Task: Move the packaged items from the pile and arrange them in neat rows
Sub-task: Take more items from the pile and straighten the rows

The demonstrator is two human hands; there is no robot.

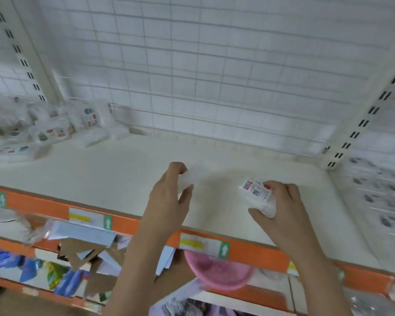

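While the pile (pixel 48 131) sits far left on the shelf (pixel 123 169), left hand (pixel 169 197) pinches a blurred white packet (pixel 189 177); right hand (pixel 281 206) grips a labelled packet (pixel 257 193) above it.

A white packet (pixel 258 197) in each hand's grip above the shelf (pixel 114 176), pile (pixel 48 128) far left.

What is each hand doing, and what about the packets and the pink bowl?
left hand: pinches a blurred white packet
right hand: grips a labelled packet
pile of packets: heaped at the shelf's far left
pink bowl: on the shelf below
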